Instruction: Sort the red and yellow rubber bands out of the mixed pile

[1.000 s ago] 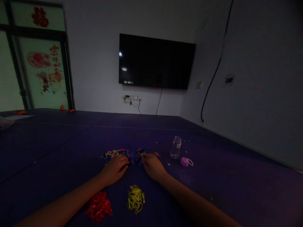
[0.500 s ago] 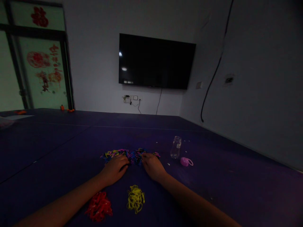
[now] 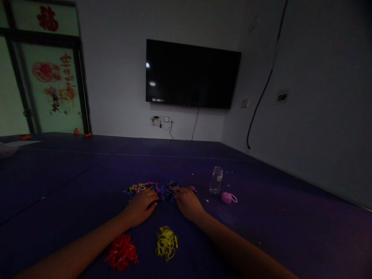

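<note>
A low mound of mixed rubber bands (image 3: pixel 167 191) in blue, pink, yellow and black lies on the purple surface before me. On its left part rests my left hand (image 3: pixel 142 205), palm down and open, its thumb apart from the fingers. My right hand (image 3: pixel 187 202) lies over the right part, fingers loosely bent and touching the bands; the fingertips are partly hidden. Nearer to me, a separate heap of red bands (image 3: pixel 122 252) sits beside my left forearm. A small heap of yellow bands (image 3: pixel 166 243) is between my forearms.
Right of the mound, a clear bottle (image 3: pixel 215 181) stands uncapped, with its pink looped lid (image 3: pixel 227 197) beside it. White scraps (image 3: pixel 207 200) are scattered nearby. Orange objects (image 3: pixel 86 135) lie far left by the glass door. A television (image 3: pixel 192 73) hangs on the far wall.
Both hands stay where they were on the mound of bands. The whole view shifts very slightly; no object has visibly moved.
</note>
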The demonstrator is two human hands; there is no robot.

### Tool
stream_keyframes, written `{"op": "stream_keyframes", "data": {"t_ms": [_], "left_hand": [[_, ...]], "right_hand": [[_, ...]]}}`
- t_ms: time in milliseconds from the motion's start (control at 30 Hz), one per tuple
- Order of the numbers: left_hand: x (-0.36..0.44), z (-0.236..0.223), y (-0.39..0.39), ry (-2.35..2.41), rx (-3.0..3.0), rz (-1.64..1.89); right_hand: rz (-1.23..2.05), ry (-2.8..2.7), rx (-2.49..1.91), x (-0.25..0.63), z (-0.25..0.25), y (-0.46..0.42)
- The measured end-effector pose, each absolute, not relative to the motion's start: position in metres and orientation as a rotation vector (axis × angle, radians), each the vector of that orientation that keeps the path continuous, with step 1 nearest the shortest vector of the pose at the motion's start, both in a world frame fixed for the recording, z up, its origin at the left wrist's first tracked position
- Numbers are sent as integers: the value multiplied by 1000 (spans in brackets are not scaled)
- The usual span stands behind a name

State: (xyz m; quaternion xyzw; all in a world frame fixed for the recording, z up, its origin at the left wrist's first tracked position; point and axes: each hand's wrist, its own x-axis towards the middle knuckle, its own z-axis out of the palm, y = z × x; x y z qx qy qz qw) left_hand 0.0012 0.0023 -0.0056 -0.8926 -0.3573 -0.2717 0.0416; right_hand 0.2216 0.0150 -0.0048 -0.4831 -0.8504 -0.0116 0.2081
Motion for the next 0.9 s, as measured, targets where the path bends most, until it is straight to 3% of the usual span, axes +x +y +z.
{"op": "stream_keyframes", "data": {"t_ms": [900], "left_hand": [[1, -7, 4, -1093, -2731, -801]], "right_hand": [[8, -2131, -1448, 227, -4, 18]]}}
